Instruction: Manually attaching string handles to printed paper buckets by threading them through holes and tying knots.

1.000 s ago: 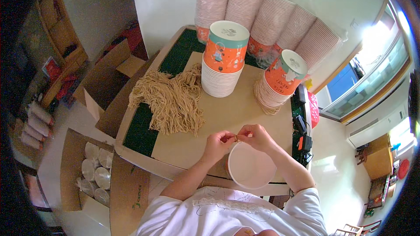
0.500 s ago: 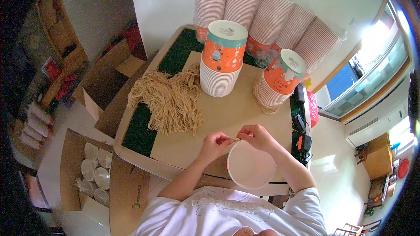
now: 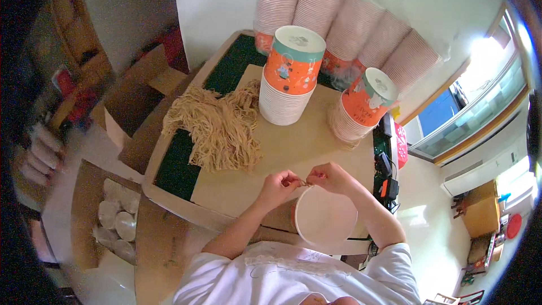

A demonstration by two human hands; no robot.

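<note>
An open paper bucket [image 3: 326, 214], white inside, is at the table's near edge, close to my body. At its far left rim, my left hand [image 3: 278, 187] is closed in a pinch on a thin beige cord [image 3: 305, 183]. My right hand [image 3: 333, 179] pinches the same cord from the other side, its fingers against the rim. How the cord joins the bucket is too small to make out. A tangled heap of beige cords [image 3: 217, 127] lies beyond my left hand. Past my hands stands an upside-down stack of orange and teal paper buckets [image 3: 291, 73].
A second bucket stack [image 3: 367, 101], with cords hanging at its side, leans at the right. Plastic-wrapped bucket stacks [image 3: 316, 11] line the wall. Black adapters and cables [image 3: 389, 187] lie along the table's right edge. Open cardboard boxes [image 3: 93, 186] stand left, one holding clear round pieces.
My hands stay pinched on the cord at the bucket's rim, with the fingertips slightly shifted. The whole view has tilted a little.
</note>
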